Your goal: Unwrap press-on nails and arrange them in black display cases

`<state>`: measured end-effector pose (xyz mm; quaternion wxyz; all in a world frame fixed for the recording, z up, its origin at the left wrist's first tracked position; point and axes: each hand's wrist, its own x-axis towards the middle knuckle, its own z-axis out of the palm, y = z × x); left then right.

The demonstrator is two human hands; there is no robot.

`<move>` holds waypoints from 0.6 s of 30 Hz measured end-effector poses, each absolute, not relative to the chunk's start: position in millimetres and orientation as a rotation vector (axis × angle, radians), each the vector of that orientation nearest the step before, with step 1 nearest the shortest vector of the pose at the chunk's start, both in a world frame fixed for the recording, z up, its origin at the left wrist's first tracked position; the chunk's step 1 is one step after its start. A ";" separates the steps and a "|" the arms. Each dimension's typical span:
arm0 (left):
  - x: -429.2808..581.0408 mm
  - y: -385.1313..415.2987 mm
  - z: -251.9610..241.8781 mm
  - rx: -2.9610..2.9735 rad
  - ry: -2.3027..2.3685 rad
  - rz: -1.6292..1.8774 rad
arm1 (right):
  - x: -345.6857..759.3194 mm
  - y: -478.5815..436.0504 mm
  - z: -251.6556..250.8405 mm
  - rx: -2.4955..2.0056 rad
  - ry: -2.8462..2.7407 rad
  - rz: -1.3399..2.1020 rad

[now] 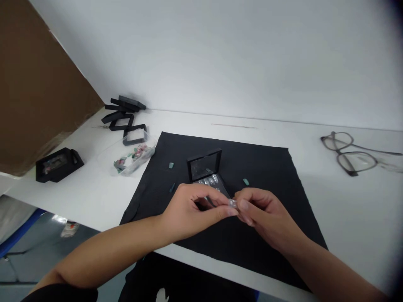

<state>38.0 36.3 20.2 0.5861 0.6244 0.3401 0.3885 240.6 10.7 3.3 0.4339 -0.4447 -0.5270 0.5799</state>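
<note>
My left hand (192,214) and my right hand (270,216) meet over the black cloth (252,161). Thumb and fingers of both pinch a small clear, shiny piece (232,203) between them; its exact kind is too small to tell. Just behind my left hand, a small black case (204,166) stands with its clear-windowed lid raised. Several shiny silvery pieces shaped like press-on nails (211,180) lie in its base, partly hidden by my left hand. Loose on the cloth are green pieces, one at the upper left (171,165), another right of the case (246,182).
Left of the cloth sits a clear plastic tray (138,165) of pink and green pieces. Black frames (126,111) are piled at the back left, and black cases (56,164) lie near the left edge. Eyeglasses (349,153) rest at the right on the white table (346,201).
</note>
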 end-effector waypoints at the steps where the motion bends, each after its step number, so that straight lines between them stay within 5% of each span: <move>1: 37.6 37.0 20.1 1.476 0.764 0.935 | 240.6 11.1 5.4 -1.097 -1.324 1.459; 12: 42.7 32.9 17.5 1.128 0.600 0.802 | 241.3 7.9 6.2 -0.955 -1.482 1.488; 18: 41.9 37.4 24.9 0.906 0.587 0.487 | 251.0 5.3 9.6 -0.946 -1.657 1.088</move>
